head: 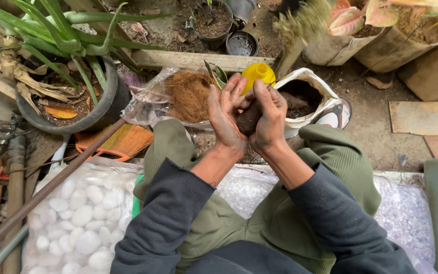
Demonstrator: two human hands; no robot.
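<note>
A clear plastic bag of smooth white pebbles [79,213] fills the lower left of the frame, lying under the person's knees, and a second clear bag of finer pale gravel [406,213] spreads across the lower right. In the upper left stands a wide, dark round pot holding a long-leaved green plant [62,61] with dry brown leaves over its soil. A long rusty metal rod [51,185] runs slantwise from the lower left edge up toward the middle. Right of centre sits a white woven sack of dark soil [305,99], its mouth rolled open. Left of it a clear plastic bag of brown coconut fibre [186,96] lies open. An orange-bristled hand broom [122,141] rests just below that bag, near the pot.

At the centre of the frame the two hands meet. The left hand [225,119] is open, fingers stretched upward, its palm pressed against a dark brown lump of moist soil [249,117]. The right hand [270,122] curls around the lump's other side, fingers bent over it, so the lump is cupped and squeezed between both palms. Both hands are smeared with dirt. Just behind the fingertips, a yellow plastic bottle top [258,73] shows above the hands.
</note>
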